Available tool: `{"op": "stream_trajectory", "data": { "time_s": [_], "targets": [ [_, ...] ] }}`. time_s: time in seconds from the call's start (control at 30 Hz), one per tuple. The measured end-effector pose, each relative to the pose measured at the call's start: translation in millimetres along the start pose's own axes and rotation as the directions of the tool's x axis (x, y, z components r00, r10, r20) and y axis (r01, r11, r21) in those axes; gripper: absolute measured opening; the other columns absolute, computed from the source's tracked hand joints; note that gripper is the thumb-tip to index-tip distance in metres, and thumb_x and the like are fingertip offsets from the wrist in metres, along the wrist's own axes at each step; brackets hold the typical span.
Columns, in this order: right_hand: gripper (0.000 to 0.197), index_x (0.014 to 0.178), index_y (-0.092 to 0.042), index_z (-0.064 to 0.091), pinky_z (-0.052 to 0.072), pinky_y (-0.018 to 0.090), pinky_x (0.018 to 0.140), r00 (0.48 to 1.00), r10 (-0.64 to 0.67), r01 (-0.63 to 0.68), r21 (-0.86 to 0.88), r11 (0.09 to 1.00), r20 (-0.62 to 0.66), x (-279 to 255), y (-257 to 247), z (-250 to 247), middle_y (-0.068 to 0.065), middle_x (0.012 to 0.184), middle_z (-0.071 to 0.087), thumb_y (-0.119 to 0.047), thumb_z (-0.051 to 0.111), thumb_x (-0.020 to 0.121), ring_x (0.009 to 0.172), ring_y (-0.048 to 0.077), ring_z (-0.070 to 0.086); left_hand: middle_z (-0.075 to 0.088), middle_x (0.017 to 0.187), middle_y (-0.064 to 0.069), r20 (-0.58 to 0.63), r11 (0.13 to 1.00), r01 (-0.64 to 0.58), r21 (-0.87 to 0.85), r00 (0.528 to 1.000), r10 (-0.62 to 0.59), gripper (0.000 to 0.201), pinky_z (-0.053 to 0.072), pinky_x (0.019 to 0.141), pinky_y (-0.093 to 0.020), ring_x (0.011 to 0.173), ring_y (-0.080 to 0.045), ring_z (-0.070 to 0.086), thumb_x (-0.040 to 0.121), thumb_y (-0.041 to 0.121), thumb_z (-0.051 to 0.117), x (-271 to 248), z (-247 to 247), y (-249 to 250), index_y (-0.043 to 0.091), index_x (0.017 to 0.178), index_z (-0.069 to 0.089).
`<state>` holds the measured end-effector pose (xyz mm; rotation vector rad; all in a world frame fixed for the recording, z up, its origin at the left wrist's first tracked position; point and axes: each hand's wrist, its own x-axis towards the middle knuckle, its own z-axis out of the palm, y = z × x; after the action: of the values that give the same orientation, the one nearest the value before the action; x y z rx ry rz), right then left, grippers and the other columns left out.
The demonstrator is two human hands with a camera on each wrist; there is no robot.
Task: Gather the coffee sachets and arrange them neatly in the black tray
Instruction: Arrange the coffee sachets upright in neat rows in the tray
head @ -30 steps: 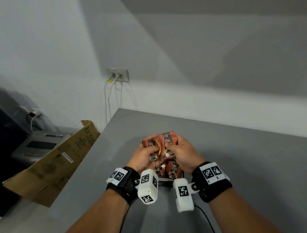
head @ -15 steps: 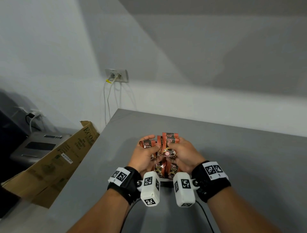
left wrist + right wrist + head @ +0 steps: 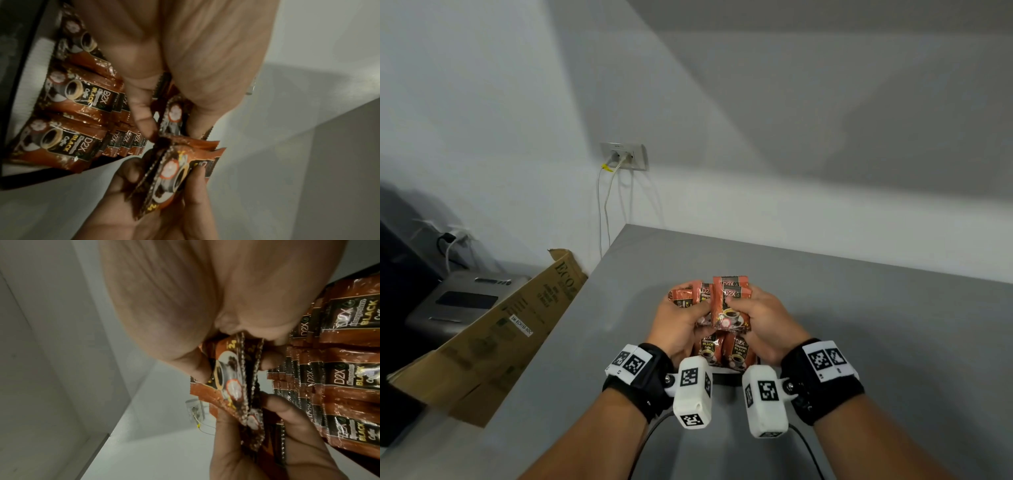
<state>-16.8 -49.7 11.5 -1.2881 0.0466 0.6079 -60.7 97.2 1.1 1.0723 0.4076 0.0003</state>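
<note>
Orange coffee sachets (image 3: 730, 310) are what we grip in both hands, left hand (image 3: 678, 326) and right hand (image 3: 767, 323) each clutching some. More sachets (image 3: 726, 353) lie in the black tray (image 3: 12, 91) below, near the table's (image 3: 876, 342) front edge.

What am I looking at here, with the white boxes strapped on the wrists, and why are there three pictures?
There is no machine here: a person works with two bare hands. The white boxes are small cameras worn on black wristbands. The wide picture comes from a camera on the person's head; the two close-ups look along each wrist at the fingers. The left hand and the right hand each hold a few orange coffee sachets above a grey table. Under the hands sits the black tray, with more sachets already lying in overlapping rows. Left of the table stand a cardboard box and a grey device; a wall socket sits behind.
</note>
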Motion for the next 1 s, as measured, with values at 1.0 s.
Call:
{"op": "stream_trajectory", "data": {
  "time_s": [1.0],
  "targets": [
    [0.022,0.109,-0.003,0.065,0.058,0.042,0.077,1.000,-0.005,0.008,-0.119,0.993,0.026,-3,-16,-6,0.018,0.094,0.074,0.006,0.051,0.094,0.081,0.030,0.072,0.062,0.077,-0.021,0.004,0.934,-0.105,0.340,0.994,0.111,0.018,0.051,0.062,-0.038,0.061,-0.028,0.057,0.083,-0.006,0.069,3,-14,10,0.007,0.093,0.063]
  ]
}}
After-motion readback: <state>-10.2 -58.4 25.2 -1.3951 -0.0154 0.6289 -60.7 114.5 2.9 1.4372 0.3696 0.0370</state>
